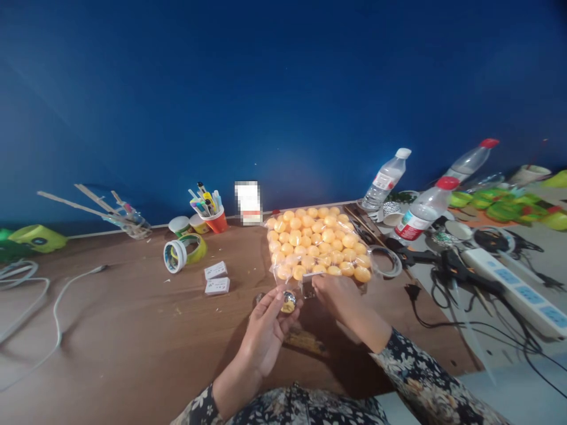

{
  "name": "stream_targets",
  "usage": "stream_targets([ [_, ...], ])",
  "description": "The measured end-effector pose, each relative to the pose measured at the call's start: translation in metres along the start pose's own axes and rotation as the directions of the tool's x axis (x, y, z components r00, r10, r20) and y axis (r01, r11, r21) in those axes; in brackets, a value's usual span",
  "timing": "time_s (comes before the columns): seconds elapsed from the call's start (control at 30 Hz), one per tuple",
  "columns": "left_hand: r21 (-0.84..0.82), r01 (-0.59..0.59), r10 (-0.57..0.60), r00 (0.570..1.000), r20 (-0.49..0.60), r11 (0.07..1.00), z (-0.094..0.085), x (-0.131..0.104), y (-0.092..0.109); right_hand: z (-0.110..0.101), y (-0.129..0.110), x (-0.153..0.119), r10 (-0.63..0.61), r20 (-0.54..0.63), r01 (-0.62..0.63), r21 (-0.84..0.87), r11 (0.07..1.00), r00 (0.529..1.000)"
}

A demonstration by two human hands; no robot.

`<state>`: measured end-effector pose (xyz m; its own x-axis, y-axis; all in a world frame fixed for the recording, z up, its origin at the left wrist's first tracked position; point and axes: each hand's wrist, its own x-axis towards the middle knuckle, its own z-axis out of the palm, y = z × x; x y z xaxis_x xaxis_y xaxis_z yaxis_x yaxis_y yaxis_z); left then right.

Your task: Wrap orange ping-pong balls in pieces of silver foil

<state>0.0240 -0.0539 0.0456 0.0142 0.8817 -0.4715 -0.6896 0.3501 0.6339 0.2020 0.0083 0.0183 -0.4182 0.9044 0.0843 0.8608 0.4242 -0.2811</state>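
My left hand (268, 327) is closed around a small round shiny metal piece (288, 301), with yellow showing in its mirror-like face. Beside it, my right hand (339, 298) grips a small boxy thing (308, 285) with a pale upper edge; its kind is unclear. The two hands are close together but apart. Just beyond them lies a clear plastic bag of orange-yellow balls (316, 245). To the left of my hands, two small white boxes (217, 286) rest on the brown table (146, 319).
Tape rolls (175, 257) and a red cup of pens (217, 220) stand at the back left. A white cable (57, 319) lies far left. On the right are plastic bottles (385, 180), a glue gun (465, 268), a power strip (518, 289) and black cords.
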Motion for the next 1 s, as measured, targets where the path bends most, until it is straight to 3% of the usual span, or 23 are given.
stream_targets([
  [0.2,0.059,0.068,-0.071,0.996,0.058,0.996,0.002,0.000,-0.002,-0.008,-0.007,-0.003,0.023,-0.075,-0.014,0.121,0.993,0.997],
  [0.37,0.089,0.121,-0.132,0.983,0.128,0.989,0.006,-0.004,-0.001,-0.018,-0.024,-0.014,0.081,-0.176,0.022,0.517,0.856,0.981],
  [0.53,0.119,0.111,-0.128,0.981,0.144,0.987,0.007,-0.004,-0.003,-0.022,-0.030,-0.018,0.041,-0.223,0.086,0.527,0.845,0.974],
  [0.63,0.141,0.094,-0.115,0.982,0.150,0.986,0.007,-0.005,-0.004,-0.025,-0.027,-0.017,0.037,-0.200,0.090,0.587,0.805,0.979],
  [0.8,0.199,0.113,-0.146,0.976,0.160,0.974,0.010,-0.009,-0.003,-0.029,-0.022,-0.013,0.110,-0.042,-0.041,0.751,0.659,0.993],
  [0.9,0.204,0.101,-0.133,0.980,0.151,0.974,0.010,-0.009,-0.002,-0.028,-0.019,-0.011,0.100,-0.013,-0.050,0.803,0.594,0.995],
  [1.0,0.188,0.082,-0.110,0.984,0.142,0.979,0.009,-0.008,-0.002,-0.026,-0.017,-0.012,0.061,-0.046,-0.002,0.789,0.615,0.997],
])
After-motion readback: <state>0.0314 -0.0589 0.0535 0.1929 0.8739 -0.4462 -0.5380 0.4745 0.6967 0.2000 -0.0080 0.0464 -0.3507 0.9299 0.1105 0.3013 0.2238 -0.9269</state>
